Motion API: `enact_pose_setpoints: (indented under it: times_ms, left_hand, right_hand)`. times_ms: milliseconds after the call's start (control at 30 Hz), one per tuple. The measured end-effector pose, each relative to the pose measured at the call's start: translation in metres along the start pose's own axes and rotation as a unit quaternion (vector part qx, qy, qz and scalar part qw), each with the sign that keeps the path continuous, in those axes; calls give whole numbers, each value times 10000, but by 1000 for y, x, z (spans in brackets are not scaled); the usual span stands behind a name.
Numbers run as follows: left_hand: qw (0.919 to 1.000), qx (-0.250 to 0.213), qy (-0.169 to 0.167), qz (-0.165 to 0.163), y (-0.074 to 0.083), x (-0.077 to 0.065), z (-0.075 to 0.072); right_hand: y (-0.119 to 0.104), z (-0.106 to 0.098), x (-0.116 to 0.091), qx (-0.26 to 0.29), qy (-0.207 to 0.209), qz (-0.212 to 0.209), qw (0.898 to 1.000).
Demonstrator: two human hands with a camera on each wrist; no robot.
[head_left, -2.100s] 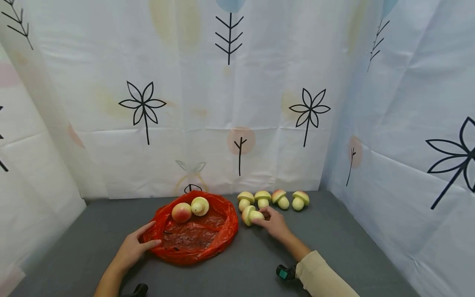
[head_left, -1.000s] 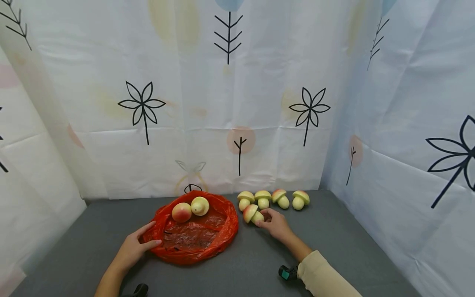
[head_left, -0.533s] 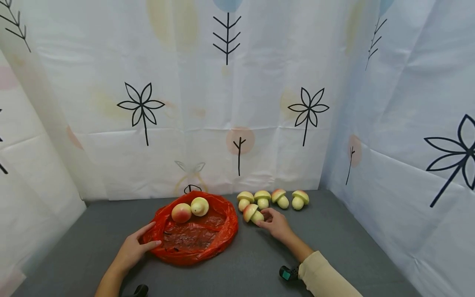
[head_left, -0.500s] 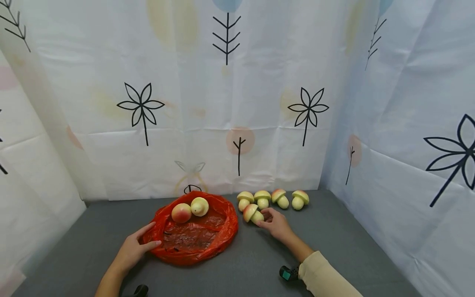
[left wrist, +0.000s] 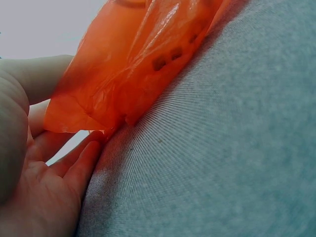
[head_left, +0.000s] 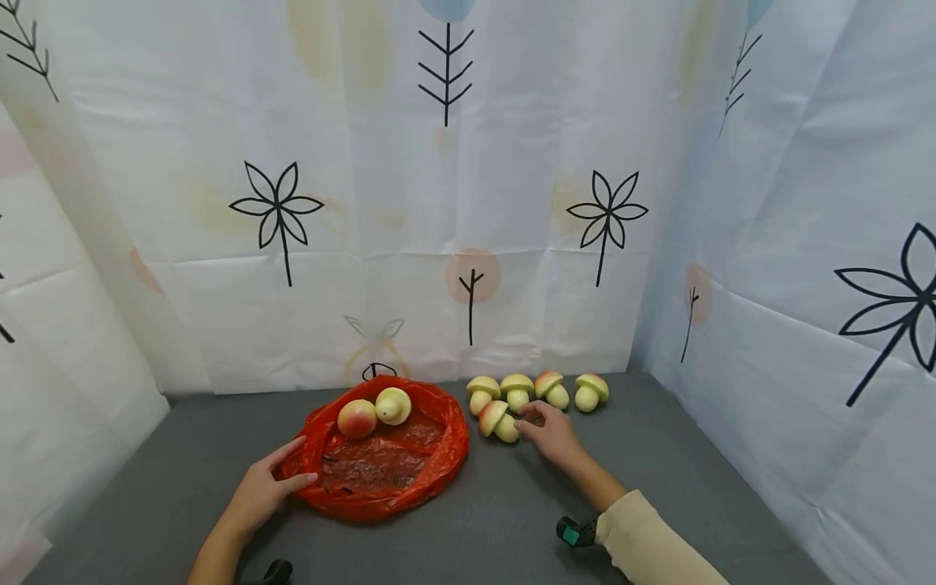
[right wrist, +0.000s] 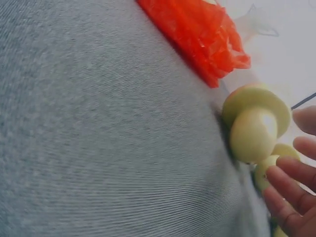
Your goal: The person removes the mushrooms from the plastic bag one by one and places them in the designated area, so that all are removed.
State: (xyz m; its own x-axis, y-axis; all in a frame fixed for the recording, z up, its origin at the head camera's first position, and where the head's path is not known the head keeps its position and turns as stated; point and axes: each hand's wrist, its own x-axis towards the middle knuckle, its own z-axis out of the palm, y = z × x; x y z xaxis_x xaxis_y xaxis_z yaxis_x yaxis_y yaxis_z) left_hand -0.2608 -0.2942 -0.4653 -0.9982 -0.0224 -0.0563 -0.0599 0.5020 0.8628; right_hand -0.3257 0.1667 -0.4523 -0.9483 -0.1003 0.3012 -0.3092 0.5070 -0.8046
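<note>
Right hand [head_left: 552, 436] has drawn back slightly since half a second ago. On the grey tabletop [head_left: 409, 556]: red plastic bag [head_left: 455, 455], two pieces [head_left: 357, 419] inside; my left hand [head_left: 259, 483] holds its rim, thumb over. Right fingers spread, pinching nothing, beside the nearest toy mushroom [head_left: 500, 422], tilted, right of the bag. Likely step: releasing it; next calls for clean withdrawal. Four others [head_left: 517, 392] crowd behind.

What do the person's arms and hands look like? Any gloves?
No gloves! The left grip and right grip are both bare hands. The right arm wears a plain cream sleeve. The left forearm is bare where we see it. By the right cuff is a black gadget with a green patch.
</note>
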Motion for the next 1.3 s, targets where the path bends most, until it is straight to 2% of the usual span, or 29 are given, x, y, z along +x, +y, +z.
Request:
enact_pose_setpoints:
  times_ms: [267, 600, 933, 1100, 1300]
  left_hand:
    - [10000, -1, 20, 23, -1, 0, 0]
    - [10000, 52, 56, 29, 1, -1, 1]
    - [9999, 81, 61, 2, -1, -2, 1]
    - [10000, 87, 46, 9, 1, -3, 1]
    - [9999, 99, 76, 78, -1, -1, 1]
  right_hand:
    - [-18, -6, 8, -96, 489, -518, 9974]
    - [-49, -3, 22, -241, 569, -1123, 9918]
    - [-67, 25, 34, -190, 603, -1558, 9858]
    - [-75, 44, 36, -42, 802, -1630, 9834]
    - [-81, 67, 39, -48, 797, -1759, 9812]
